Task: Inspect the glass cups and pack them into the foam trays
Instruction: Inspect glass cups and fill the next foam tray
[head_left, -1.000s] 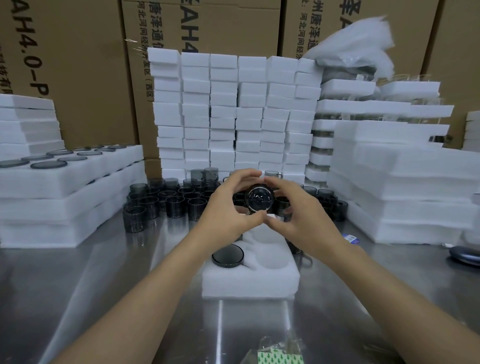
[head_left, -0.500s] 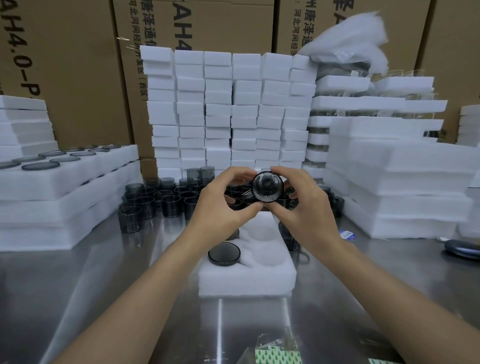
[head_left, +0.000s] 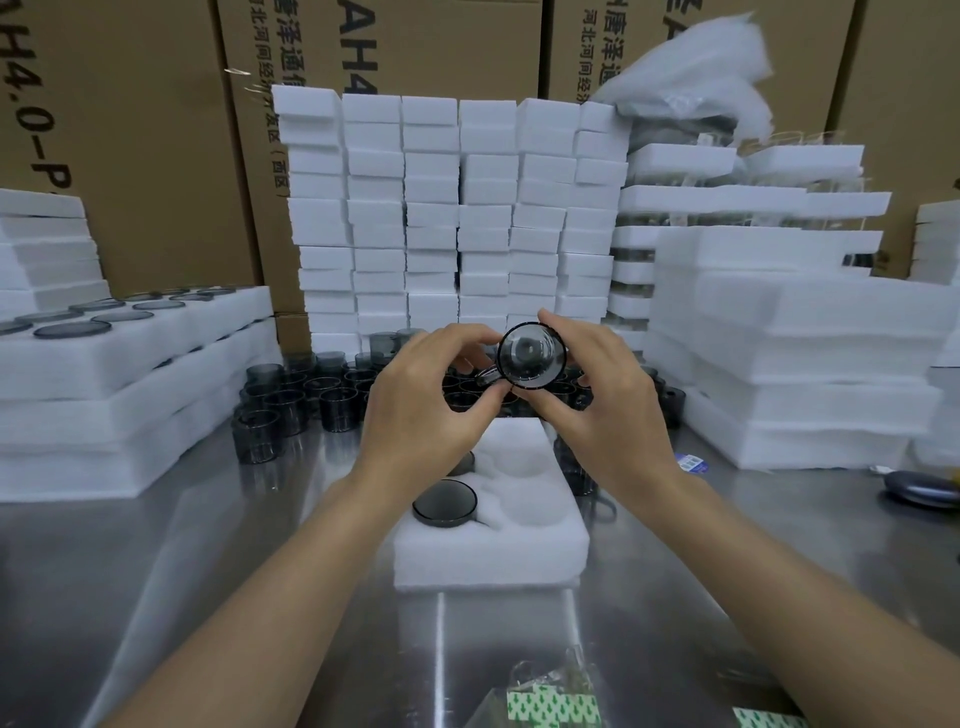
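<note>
Both hands, left hand (head_left: 421, 400) and right hand (head_left: 602, 405), pinch the glass cup (head_left: 530, 356) by fingertips; rotate slowly, checking rim and base.

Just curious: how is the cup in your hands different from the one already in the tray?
The held cup is raised above the table, gripped by the left hand and right hand; the packed cup sits in a pocket of the foam tray. The held cup lies sideways, one end toward the camera; the packed one faces up. Both are round, smoky glass.

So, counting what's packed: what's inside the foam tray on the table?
The foam tray holds one dark cup front-left; two right pockets are empty. The left hand covers the back-left pocket.
</note>
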